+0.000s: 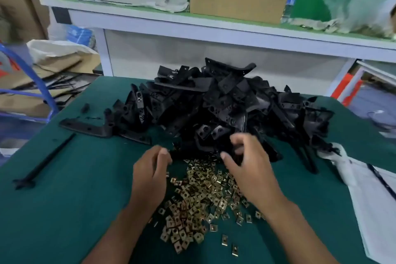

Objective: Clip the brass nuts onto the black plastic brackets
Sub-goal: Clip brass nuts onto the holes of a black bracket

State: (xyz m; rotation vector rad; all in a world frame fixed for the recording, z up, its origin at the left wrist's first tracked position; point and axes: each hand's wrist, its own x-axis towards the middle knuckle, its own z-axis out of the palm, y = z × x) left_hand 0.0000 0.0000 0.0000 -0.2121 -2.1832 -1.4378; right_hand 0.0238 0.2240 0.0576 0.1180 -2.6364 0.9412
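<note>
Brass nuts [199, 197] scattered in a loose heap on the green surface [70, 216], near edge, just in front of a much larger mound of black plastic brackets [214, 103] farther back. Left hand [150, 176] at the heap's left edge, fingers curled toward the thumb as if pinching; too blurred to tell whether a nut or a bracket is between them. Right hand [246, 163] at the foot of the bracket mound, fingers curled into the dark parts there, apparently on a bracket, though motion blur leaves that uncertain too. Likely trouble from here: nuts interlocked in the heap, so more than one lifted at once and strays flicked toward the surface's near edge; brackets tangled, so one tugged from the base could bring others sliding down over the nuts. Also a risk of a nut pushed on crooked or over the wrong hole, since the brackets show several. Farther out: a long black strip [45, 163] lying apart on the left, a white plastic bag [368, 195] at the right, a cardboard box [235, 4] on the shelf behind.
</note>
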